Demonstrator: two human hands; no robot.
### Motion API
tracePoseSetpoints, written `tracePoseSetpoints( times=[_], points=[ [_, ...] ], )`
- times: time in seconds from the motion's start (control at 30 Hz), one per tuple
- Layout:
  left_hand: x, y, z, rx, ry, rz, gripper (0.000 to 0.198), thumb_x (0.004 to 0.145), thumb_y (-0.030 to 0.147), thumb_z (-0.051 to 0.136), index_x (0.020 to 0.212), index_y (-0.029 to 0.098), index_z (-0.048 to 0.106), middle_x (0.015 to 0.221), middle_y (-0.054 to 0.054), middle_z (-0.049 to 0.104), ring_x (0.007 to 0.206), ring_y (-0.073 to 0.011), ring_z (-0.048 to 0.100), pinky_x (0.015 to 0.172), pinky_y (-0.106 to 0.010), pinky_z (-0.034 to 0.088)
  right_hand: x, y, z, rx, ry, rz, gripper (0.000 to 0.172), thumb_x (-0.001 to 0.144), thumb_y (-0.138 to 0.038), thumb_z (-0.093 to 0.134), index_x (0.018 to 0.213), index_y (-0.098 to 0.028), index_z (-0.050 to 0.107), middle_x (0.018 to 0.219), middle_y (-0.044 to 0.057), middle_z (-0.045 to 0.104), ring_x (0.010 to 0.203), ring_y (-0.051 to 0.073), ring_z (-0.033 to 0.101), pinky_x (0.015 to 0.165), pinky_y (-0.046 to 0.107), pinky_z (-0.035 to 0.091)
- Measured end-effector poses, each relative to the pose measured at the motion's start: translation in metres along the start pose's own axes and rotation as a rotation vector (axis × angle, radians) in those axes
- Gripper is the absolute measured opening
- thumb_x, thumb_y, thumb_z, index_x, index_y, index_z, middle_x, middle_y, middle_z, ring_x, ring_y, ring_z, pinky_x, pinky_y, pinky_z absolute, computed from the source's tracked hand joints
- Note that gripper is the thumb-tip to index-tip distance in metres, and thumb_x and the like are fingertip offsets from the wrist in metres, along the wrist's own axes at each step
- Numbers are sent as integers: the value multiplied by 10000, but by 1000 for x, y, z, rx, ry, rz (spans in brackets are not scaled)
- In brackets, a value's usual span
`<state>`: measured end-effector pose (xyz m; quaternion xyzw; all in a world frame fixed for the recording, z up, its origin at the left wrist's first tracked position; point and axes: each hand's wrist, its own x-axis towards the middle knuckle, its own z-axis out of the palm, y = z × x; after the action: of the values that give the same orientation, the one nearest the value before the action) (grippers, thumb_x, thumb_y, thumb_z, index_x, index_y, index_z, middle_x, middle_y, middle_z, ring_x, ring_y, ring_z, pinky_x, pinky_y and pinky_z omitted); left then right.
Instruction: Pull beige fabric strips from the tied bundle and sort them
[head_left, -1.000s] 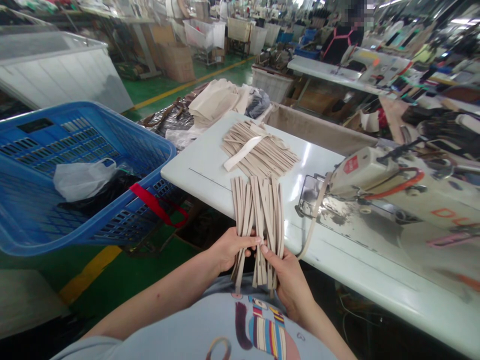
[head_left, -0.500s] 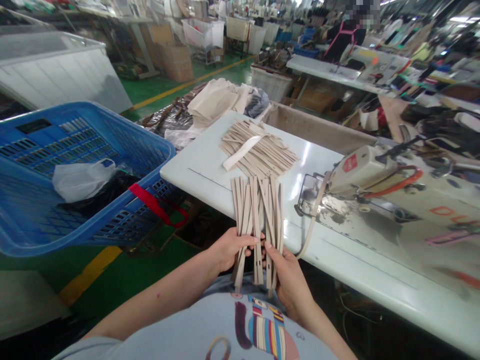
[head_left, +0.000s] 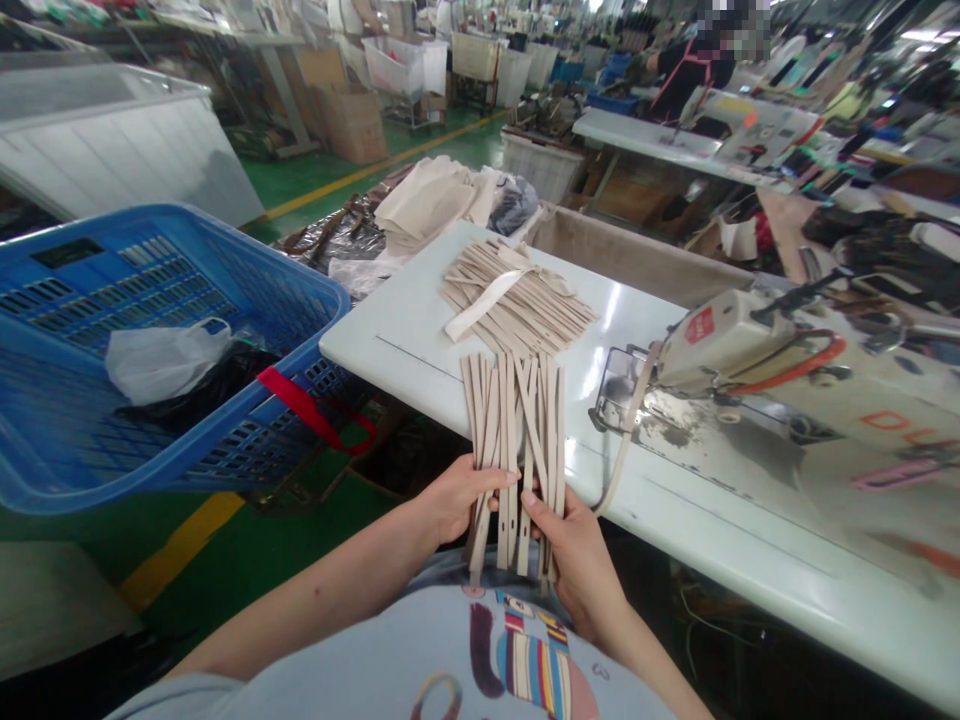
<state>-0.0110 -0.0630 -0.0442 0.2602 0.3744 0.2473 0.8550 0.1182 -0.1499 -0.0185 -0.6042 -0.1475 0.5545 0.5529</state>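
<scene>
Beige fabric straps (head_left: 491, 420), each narrow and some with small holes near the lower end, are split between my two hands at the table's front edge. My left hand (head_left: 461, 498) is closed on the left part of the bundle, thumb across the top. My right hand (head_left: 574, 540) grips the right part, its thumb pressing on the straps. The upper ends fan out over the white table (head_left: 390, 370). Just beyond lies a pile of similar straps (head_left: 517, 300) with a pale band (head_left: 484, 307) across it. My fingers beneath the straps are mostly hidden.
To the right stands a sewing machine (head_left: 750, 350) with a beige strip (head_left: 628, 440) hanging from it over the table edge. A blue basket (head_left: 187, 420) with plastic bags is at left. Beige cloth pieces (head_left: 431, 205) lie behind the table. A person (head_left: 690, 75) sits farther back.
The straps between my hands have shifted, with middle ones now closer to the left bundle. My right thumb has moved slightly left. The pile on the table is unchanged.
</scene>
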Motion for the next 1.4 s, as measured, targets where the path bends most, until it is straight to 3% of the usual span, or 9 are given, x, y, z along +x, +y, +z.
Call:
tracePoseSetpoints(
  times=[0.17, 0.4, 0.53, 0.67, 0.77, 0.87, 1.03, 1.23, 1.4],
  points=[
    [0, -1, 2, 6, -38, 21, 386, 636, 312, 887, 889, 63, 736, 841, -119, 705, 574, -103, 551, 546, -229, 504, 3, 4, -3, -43, 6, -29, 399, 629, -439, 893, 860, -188, 688, 620, -31, 628, 486, 99, 451, 510, 254, 407],
    [3, -8, 1, -14, -98, -40, 426, 632, 312, 875, 932, 59, 710, 783, -145, 700, 649, -257, 666, 614, -425, 585, 0, 1, 1, -46, -40, 17, 396, 639, -450, 887, 866, -172, 720, 662, -10, 646, 531, 101, 477, 514, 239, 403],
    [3, -6, 0, -60, -131, -38, 292, 668, 281, 830, 813, 70, 690, 698, -103, 658, 628, -206, 634, 617, -364, 575, -1, -2, 1, 40, -52, 61, 344, 692, -452, 841, 853, -165, 742, 713, 27, 684, 613, 145, 580, 569, 257, 460],
    [2, -2, 2, -56, 35, -34, 247, 610, 187, 841, 761, 88, 673, 760, -99, 677, 688, -157, 637, 612, -228, 536, -1, -2, 0, 48, -34, 38, 344, 691, -422, 845, 910, -170, 766, 836, 60, 739, 781, 211, 649, 703, 301, 512],
    [1, 0, 1, -35, 33, -39, 295, 627, 203, 845, 855, 87, 699, 782, -91, 664, 671, -127, 608, 510, -163, 457, -1, -1, -2, 28, -47, 1, 366, 704, -433, 844, 953, -174, 772, 892, 66, 751, 861, 233, 655, 785, 332, 513],
    [0, 0, 1, -50, -21, -11, 377, 632, 238, 882, 925, 75, 711, 761, -61, 623, 611, -77, 531, 482, -140, 406, -1, 1, -2, -2, -75, -28, 380, 705, -449, 847, 975, -191, 775, 896, 56, 756, 887, 244, 662, 837, 364, 516],
    [2, -3, 5, -28, 38, -26, 403, 559, 295, 939, 774, 67, 685, 590, 1, 530, 511, -60, 449, 464, -166, 382, -2, 0, -2, -53, -151, -56, 339, 713, -436, 847, 940, -192, 784, 893, 61, 762, 950, 269, 670, 939, 429, 503],
    [3, -2, 10, -44, 114, -21, 367, 553, 272, 923, 742, 77, 675, 552, 18, 514, 483, -55, 446, 440, -152, 366, 0, 1, -4, -6, -105, -61, 378, 725, -435, 840, 1014, -201, 771, 931, 59, 766, 937, 259, 683, 953, 420, 504],
    [2, 1, 10, -49, 130, -27, 321, 562, 236, 898, 703, 68, 664, 569, -4, 543, 476, -61, 479, 434, -147, 394, 3, 4, -6, -36, -46, -57, 447, 690, -455, 854, 1042, -199, 754, 827, 42, 748, 845, 248, 672, 804, 371, 535]
  ],
)
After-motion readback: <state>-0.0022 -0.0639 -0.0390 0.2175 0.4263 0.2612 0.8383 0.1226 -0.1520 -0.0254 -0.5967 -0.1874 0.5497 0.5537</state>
